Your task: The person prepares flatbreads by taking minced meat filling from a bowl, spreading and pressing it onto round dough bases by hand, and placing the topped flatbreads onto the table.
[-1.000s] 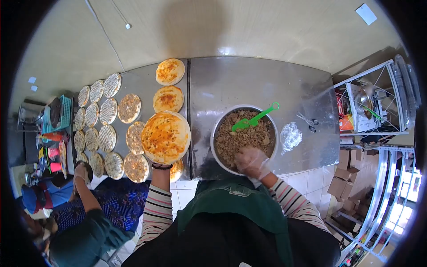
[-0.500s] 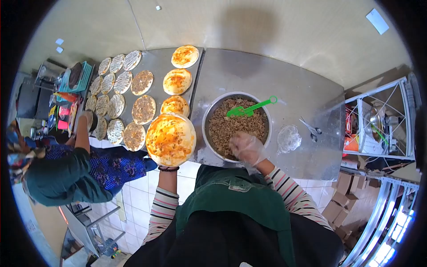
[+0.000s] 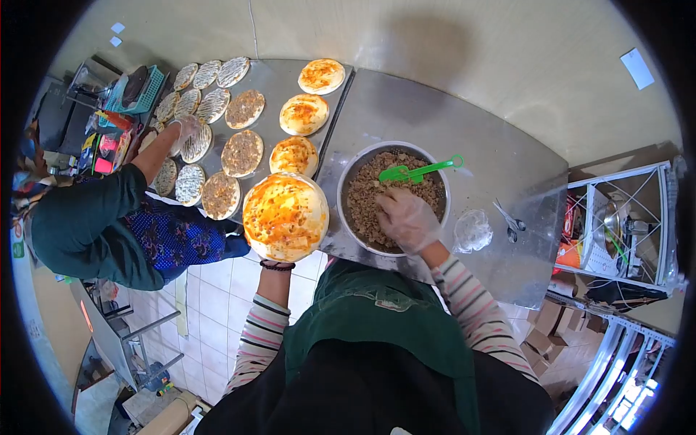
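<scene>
My left hand is under a round flatbread (image 3: 286,217) smeared with orange-red sauce and dotted with brown crumbs; the bread covers my fingers, and only my wrist (image 3: 275,279) with a dark bracelet shows. My right hand (image 3: 407,217), in a clear plastic glove, is inside a steel bowl (image 3: 345,229), its curled fingertips in brown crumbly minced meat (image 3: 366,199). A green plastic scoop (image 3: 413,172) rests on the mince, its handle across the bowl's far right rim. The bowl stands on the metal table just right of the bread.
Three sauced flatbreads (image 3: 304,114) line the table seam; several mince-topped (image 3: 242,153) and white-striped ones (image 3: 214,106) lie further left. A co-worker's gloved hand (image 3: 187,132) is over them. Right of the bowl are crumpled clear plastic (image 3: 473,231) and scissors (image 3: 510,221). A white rack (image 3: 616,225) stands right.
My right hand has shifted slightly up within the bowl, its fingers in the mince. My left hand keeps the flatbread raised. The co-worker's hand has moved right, over the striped breads.
</scene>
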Demonstrator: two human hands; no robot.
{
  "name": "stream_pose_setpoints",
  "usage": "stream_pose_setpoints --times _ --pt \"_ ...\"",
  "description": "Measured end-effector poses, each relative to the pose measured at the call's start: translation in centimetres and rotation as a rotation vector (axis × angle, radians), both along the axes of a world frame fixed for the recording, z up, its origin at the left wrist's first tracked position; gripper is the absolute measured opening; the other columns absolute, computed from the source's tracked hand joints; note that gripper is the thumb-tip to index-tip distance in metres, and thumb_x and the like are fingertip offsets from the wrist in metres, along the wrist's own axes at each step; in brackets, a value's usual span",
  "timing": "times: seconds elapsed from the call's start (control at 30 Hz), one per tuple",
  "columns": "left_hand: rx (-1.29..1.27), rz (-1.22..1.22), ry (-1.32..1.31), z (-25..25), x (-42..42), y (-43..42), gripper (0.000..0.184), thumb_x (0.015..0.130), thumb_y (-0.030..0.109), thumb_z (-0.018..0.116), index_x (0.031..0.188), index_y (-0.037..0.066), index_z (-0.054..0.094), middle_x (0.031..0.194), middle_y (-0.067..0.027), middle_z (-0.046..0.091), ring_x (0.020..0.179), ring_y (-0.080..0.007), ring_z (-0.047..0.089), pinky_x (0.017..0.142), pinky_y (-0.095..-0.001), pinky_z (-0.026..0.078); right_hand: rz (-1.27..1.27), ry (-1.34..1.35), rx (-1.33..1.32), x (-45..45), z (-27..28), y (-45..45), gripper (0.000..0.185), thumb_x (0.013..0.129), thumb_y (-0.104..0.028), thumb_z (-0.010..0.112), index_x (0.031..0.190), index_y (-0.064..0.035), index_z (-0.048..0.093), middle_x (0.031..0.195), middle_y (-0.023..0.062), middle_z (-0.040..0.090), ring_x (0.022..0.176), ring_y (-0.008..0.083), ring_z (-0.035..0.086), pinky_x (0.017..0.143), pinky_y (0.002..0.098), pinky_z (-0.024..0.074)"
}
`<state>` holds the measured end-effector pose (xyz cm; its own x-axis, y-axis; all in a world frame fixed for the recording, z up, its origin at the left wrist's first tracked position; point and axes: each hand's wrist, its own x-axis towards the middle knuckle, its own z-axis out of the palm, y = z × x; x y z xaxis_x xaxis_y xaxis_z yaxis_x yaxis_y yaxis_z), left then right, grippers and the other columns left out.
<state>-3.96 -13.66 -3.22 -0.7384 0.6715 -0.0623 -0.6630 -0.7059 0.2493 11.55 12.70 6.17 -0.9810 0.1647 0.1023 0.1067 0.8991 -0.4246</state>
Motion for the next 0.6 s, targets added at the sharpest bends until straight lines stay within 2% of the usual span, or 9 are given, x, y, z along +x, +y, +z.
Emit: stream_pose_setpoints --times 0.1,0.17,0.2,0.27,0.33,0.4,0.43,0.5,0.6 --pt "-0.024 0.006 -0.004 0.3 -0.1 1.0 0.087 0.070 0.061 0.060 0.137 0.012 0.033 0.139 -0.0147 0.036 0.125 -0.0379 0.038 0.100 -0.0571 0.033 -0.038 0.201 0.019 -3.5 -0.9 -1.8 0.015 0.075 -0.021 0.057 0.081 -0.0081 0.060 0.087 0.0107 0.056 0.083 0.0273 0.055 0.070 0.0389 0.0486" --pt "0.134 -0.060 0.225 1.5 0.2 1.9 0.082 0.078 0.066 0.047 0.140 0.015 0.029 0.142 -0.0132 0.033 0.128 -0.0366 0.033 0.103 -0.0566 0.029 0.230 0.119 0.135 -3.9 -3.3 -2.5 0.019 0.076 -0.023 0.058 0.090 -0.0088 0.057 0.085 0.0108 0.055 0.081 0.0289 0.055 0.071 0.0383 0.0473" --pt "0.137 -0.068 0.219 2.1 0.5 2.2 0.082 0.078 0.066 0.047 0.140 0.015 0.029 0.142 -0.0132 0.033 0.128 -0.0366 0.033 0.103 -0.0566 0.029 0.222 0.113 0.136 -2.9 -3.6 -2.4 0.019 0.076 -0.023 0.058 0.090 -0.0088 0.057 0.085 0.0108 0.055 0.081 0.0289 0.055 0.071 0.0383 0.0473" --pt "0.176 -0.103 0.108 2.8 0.7 2.5 0.086 0.074 0.068 0.050 0.139 0.016 0.029 0.142 -0.0128 0.033 0.127 -0.0368 0.035 0.103 -0.0569 0.029 0.272 -0.056 0.031 0.0 -4.1 -1.8 0.014 0.073 -0.025 0.055 0.077 -0.0119 0.060 0.092 0.0090 0.058 0.083 0.0248 0.055 0.068 0.0371 0.0482" --pt "0.171 -0.109 0.096 2.6 0.9 2.8 0.086 0.074 0.068 0.050 0.140 0.016 0.029 0.142 -0.0129 0.033 0.127 -0.0368 0.035 0.103 -0.0569 0.029 0.338 0.090 0.078 1.9 -3.9 0.2 0.015 0.070 -0.027 0.057 0.074 -0.0126 0.060 0.090 0.0103 0.057 0.082 0.0254 0.056 0.068 0.0382 0.0481" --pt "0.163 -0.115 0.081 2.2 1.3 2.9 0.086 0.074 0.067 0.050 0.140 0.016 0.029 0.141 -0.0129 0.034 0.127 -0.0367 0.035 0.103 -0.0570 0.029 0.235 -0.310 0.191 3.0 -1.5 1.6 0.023 0.071 -0.029 0.060 0.087 -0.0118 0.060 0.093 0.0128 0.056 0.083 0.0270 0.056 0.069 0.0396 0.0482" --pt "0.158 -0.117 0.076 2.1 1.4 3.0 0.085 0.075 0.067 0.050 0.140 0.016 0.029 0.141 -0.0129 0.034 0.127 -0.0367 0.035 0.102 -0.0571 0.030 0.238 -0.311 0.195 3.5 -1.3 2.3 0.023 0.071 -0.029 0.060 0.087 -0.0118 0.060 0.093 0.0128 0.056 0.083 0.0270 0.056 0.069 0.0396 0.0482" --pt "0.143 -0.119 0.066 1.9 1.8 3.1 0.085 0.075 0.066 0.050 0.140 0.016 0.029 0.141 -0.0129 0.034 0.127 -0.0366 0.036 0.102 -0.0572 0.030 -0.127 -0.163 -0.052 4.1 -1.1 3.1 0.039 0.074 -0.032 0.062 0.106 -0.0096 0.055 0.097 0.0150 0.052 0.088 0.0325 0.056 0.074 0.0425 0.0474" --pt "0.117 -0.132 0.056 1.8 1.9 3.6 0.084 0.075 0.066 0.051 0.140 0.016 0.029 0.141 -0.0130 0.034 0.127 -0.0366 0.036 0.102 -0.0573 0.030 -0.227 -0.313 0.119 4.1 -1.4 1.7 0.045 0.075 -0.026 0.060 0.116 -0.0114 0.049 0.103 0.0202 0.050 0.089 0.0373 0.056 0.072 0.0465 0.0487"
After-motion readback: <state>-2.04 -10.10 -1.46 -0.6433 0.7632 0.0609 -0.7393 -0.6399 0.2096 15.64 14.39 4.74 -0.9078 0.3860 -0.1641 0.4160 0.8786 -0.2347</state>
